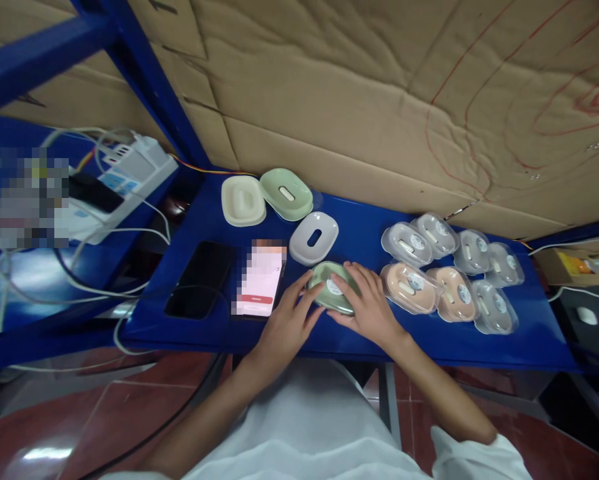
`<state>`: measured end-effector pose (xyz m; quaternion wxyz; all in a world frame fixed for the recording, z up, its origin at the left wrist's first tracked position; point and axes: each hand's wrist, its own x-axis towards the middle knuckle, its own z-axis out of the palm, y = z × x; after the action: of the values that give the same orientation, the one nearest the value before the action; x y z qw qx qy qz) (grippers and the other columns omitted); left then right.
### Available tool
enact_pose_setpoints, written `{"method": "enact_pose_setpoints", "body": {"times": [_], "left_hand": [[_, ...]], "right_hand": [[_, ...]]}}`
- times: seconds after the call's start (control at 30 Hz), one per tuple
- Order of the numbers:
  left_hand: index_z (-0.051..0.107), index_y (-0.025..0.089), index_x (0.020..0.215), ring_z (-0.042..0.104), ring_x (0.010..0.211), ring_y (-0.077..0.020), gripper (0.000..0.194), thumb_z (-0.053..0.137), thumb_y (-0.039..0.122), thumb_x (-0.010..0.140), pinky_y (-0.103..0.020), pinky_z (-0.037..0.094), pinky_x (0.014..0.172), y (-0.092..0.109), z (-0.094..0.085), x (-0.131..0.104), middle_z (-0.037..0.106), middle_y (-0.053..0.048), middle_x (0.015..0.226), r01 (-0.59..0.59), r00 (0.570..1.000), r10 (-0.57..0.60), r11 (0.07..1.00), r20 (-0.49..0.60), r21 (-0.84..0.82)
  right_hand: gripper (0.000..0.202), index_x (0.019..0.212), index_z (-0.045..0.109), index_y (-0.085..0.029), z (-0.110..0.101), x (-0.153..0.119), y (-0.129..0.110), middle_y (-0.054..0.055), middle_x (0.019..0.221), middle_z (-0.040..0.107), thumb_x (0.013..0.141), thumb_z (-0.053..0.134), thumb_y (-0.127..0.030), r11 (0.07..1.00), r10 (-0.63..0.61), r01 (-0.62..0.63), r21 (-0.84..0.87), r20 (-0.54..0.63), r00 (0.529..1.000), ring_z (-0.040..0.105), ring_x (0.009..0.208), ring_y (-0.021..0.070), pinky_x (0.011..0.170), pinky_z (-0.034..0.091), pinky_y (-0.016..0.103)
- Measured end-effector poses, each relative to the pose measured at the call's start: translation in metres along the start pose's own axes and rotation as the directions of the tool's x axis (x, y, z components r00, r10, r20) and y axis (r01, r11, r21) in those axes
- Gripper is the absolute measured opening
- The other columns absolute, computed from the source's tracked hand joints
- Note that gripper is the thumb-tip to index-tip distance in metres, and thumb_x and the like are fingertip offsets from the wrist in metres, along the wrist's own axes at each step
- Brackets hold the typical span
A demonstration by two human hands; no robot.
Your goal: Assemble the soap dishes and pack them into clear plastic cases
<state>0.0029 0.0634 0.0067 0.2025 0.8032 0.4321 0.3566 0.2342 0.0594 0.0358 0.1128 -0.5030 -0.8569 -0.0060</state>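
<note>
A green oval dish, which looks like a soap dish [325, 271], lies near the front edge of the blue table under a clear cover with a round white label. My left hand [290, 317] grips its left end, with thumb and fingers along the rim. On the right side, my right hand [368, 305] is closed round it, one finger reaching onto the top beside the label. Just behind stands a pale grey dish [302, 243] with a dark oval slot. Further back are an open green dish [299, 193] with a cream insert and a cream dish [230, 200].
Several packaged dishes in grey and peach [399, 279] sit in rows at the right. Left of my hands lie a lit phone [266, 280] and a dark phone [199, 280]. A power strip [144, 167] with cables is at far left. Cardboard [329, 100] walls the back.
</note>
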Motion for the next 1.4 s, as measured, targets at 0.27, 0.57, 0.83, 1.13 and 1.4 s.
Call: {"method": "enact_pose_setpoints", "body": {"times": [0.27, 0.57, 0.83, 1.13, 1.4], "left_hand": [[0.056, 0.027, 0.149, 0.062, 0.139, -0.0295, 0.041, 0.055, 0.024, 0.108, -0.049, 0.054, 0.117, 0.006, -0.019, 0.02, 0.06, -0.014, 0.153, -0.01, 0.999, 0.014, 0.995, -0.038, 0.099], [0.044, 0.007, 0.159, 0.061, 0.136, -0.0398, 0.061, 0.063, 0.024, 0.103, -0.055, 0.051, 0.113, 0.011, -0.01, 0.068, 0.065, -0.024, 0.143, -0.012, 0.986, -0.056, 0.916, 0.156, 0.401], [0.07, 0.018, 0.119, 0.067, 0.12, -0.034, 0.022, 0.071, 0.017, 0.097, -0.052, 0.057, 0.106, 0.008, -0.017, 0.036, 0.069, -0.013, 0.124, -0.122, 0.974, 0.052, 0.942, 0.22, 0.313], [0.065, 0.016, 0.128, 0.063, 0.133, -0.0331, 0.032, 0.061, 0.006, 0.098, -0.051, 0.055, 0.11, 0.017, -0.014, 0.001, 0.069, -0.013, 0.129, -0.33, 0.91, 0.254, 0.923, 0.328, 0.199], [0.062, 0.018, 0.131, 0.061, 0.139, -0.0288, 0.035, 0.057, 0.004, 0.1, -0.045, 0.056, 0.112, 0.006, -0.019, -0.013, 0.069, -0.012, 0.131, -0.319, 0.915, 0.29, 0.946, 0.281, 0.064]], "right_hand": [[0.067, 0.16, 0.045, -0.02, -0.033, 0.008, 0.014, 0.022, 0.163, 0.046, 0.103, 0.065, -0.047, 0.993, 0.116, -0.116, -0.006, 0.124, 0.986, 0.048, 0.15, 0.04, 0.119, 0.047, 0.059], [0.087, 0.166, 0.036, -0.02, -0.042, 0.076, 0.099, 0.021, 0.173, 0.035, 0.092, 0.079, -0.038, 0.961, 0.271, -0.25, -0.12, 0.215, 0.938, 0.03, 0.162, 0.0413, 0.13, 0.026, 0.067], [0.056, 0.163, 0.045, -0.022, -0.058, 0.077, 0.086, 0.014, 0.168, 0.047, 0.108, 0.053, -0.03, 1.0, -0.016, 0.013, 0.02, 0.157, 0.988, 0.042, 0.157, 0.0306, 0.128, 0.037, 0.054], [0.06, 0.155, 0.053, -0.009, -0.017, 0.225, 0.015, 0.023, 0.163, 0.051, 0.103, 0.066, -0.037, 0.994, -0.099, 0.103, -0.03, 0.108, 0.989, 0.044, 0.152, 0.036, 0.12, 0.038, 0.051], [0.045, 0.138, 0.067, -0.013, -0.003, 0.239, 0.015, 0.018, 0.14, 0.072, 0.103, 0.067, -0.041, 1.0, -0.015, 0.016, -0.005, 0.192, 0.981, 0.065, 0.132, 0.0323, 0.111, 0.041, 0.046]]}}
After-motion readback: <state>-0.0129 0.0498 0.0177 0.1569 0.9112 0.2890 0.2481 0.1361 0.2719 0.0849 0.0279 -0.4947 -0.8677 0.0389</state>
